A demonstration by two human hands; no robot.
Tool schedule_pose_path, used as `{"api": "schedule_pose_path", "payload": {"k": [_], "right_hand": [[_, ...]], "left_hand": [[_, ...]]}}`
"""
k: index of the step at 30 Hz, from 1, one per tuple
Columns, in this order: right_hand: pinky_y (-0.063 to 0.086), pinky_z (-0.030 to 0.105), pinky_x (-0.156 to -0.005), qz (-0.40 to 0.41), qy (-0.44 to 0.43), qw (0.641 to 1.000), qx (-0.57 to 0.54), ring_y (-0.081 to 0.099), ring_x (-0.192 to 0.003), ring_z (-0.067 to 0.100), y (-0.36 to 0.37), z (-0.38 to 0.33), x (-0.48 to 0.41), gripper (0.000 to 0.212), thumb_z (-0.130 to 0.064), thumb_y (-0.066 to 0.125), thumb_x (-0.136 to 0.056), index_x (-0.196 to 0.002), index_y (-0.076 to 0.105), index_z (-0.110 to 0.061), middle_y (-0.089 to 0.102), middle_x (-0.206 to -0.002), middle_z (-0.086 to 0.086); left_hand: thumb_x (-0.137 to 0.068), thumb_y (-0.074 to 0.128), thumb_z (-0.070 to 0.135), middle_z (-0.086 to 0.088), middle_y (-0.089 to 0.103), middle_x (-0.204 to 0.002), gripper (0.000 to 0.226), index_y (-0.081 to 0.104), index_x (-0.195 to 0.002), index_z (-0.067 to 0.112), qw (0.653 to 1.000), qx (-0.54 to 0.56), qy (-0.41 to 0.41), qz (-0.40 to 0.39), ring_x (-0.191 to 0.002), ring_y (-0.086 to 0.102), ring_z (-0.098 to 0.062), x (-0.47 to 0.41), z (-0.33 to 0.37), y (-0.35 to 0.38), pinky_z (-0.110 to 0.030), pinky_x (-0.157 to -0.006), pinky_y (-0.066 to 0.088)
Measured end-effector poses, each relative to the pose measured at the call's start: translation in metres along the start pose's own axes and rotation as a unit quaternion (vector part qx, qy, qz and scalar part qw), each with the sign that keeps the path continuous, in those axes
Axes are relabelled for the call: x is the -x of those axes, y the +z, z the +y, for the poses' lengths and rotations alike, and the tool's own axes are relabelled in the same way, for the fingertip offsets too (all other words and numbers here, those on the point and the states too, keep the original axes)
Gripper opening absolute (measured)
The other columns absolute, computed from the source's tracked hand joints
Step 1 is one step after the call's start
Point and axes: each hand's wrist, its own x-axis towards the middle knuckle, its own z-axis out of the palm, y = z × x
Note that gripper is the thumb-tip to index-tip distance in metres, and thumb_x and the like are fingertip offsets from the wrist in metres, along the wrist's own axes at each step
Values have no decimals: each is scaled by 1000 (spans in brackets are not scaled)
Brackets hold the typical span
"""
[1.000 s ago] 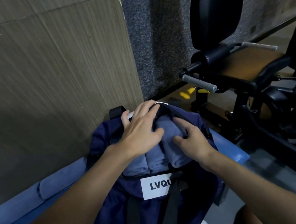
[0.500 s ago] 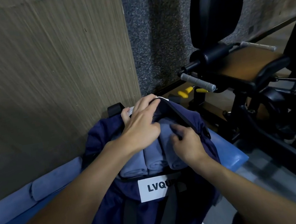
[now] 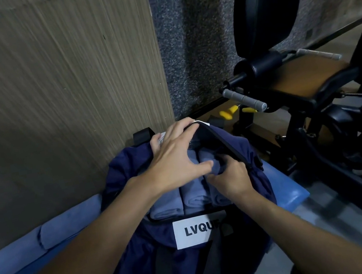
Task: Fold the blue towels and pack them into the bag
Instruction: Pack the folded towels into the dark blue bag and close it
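Left hand (image 3: 176, 161) lies flat across the mouth of the navy bag (image 3: 123, 169). Its fingers are straight and spread, their tips reaching the far rim, and the thumb is stretched out to the right over the cloth. It grasps nothing and only rests there. Beneath its palm three rolled blue towels (image 3: 169, 203) lie side by side inside the bag, with their near ends showing just above the white label (image 3: 197, 229) that reads "LVQU".

Close to the left thumb, the right hand (image 3: 229, 180) has its fingers curled down into the opening and gripping the bunched upper end of the rightmost towel (image 3: 216, 200). This is right under the black zipper rim (image 3: 224, 144), which arches over that side. The two hands almost touch above the towels.

The bag stands on a blue padded bench (image 3: 287, 188) with its black straps (image 3: 163, 272) running towards the camera. Another blue towel (image 3: 66, 226) lies on the bench to the left of the bag, against the wood-grain wall and well apart from both hands. A black exercise machine (image 3: 286, 87) stands to the right.
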Motion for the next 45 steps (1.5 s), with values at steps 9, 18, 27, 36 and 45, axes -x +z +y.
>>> {"api": "schedule_pose_path", "payload": {"k": [9, 18, 27, 36, 45], "right_hand": [[46, 38, -94, -33, -30, 996, 75, 52, -119, 34, -2, 1, -2, 70, -37, 73, -75, -138, 47, -22, 60, -124, 12], [50, 39, -78, 17, -74, 982, 171, 56, -102, 41, -2, 0, 19, 68, -28, 66, -81, -141, 34, -33, 41, -126, 12], [42, 44, -95, -16, -45, 983, 177, 46, -118, 45, 1, 10, 13, 69, -39, 64, -80, -143, 35, -30, 43, -129, 16], [47, 44, -93, -24, -122, 971, 203, 37, -128, 40, 0, 33, 38, 80, -36, 59, -78, -146, 17, -38, 3, -156, -1], [46, 44, -91, 44, -154, 974, 157, 45, -114, 37, 7, 32, 26, 77, -21, 68, -73, -142, 35, -26, 26, -143, 6]], "left_hand": [[-63, 53, 64, 17, 25, -149, 92, 38, -146, 26, 1000, 6, -5, 5, -141, 19, -2, 0, -7, 3, -50, -116, 7], [-74, 53, 53, 16, 24, -150, 80, 36, -147, 24, 1000, 5, 7, 19, -141, 18, -1, 4, -8, 4, -43, -115, 5], [-80, 51, 40, 11, 39, -144, 58, 54, -135, 25, 995, -73, 38, 55, -137, 32, -8, -1, -17, 7, -51, -111, 18], [-79, 56, 53, 13, 32, -151, 72, 38, -146, 33, 983, -157, 93, -28, -140, 26, -7, -12, -16, 11, -55, -113, 14], [-72, 58, 57, 18, 32, -149, 80, 40, -146, 32, 997, -49, 59, -12, -136, 32, -4, -7, -18, 11, -46, -112, 19]]}}
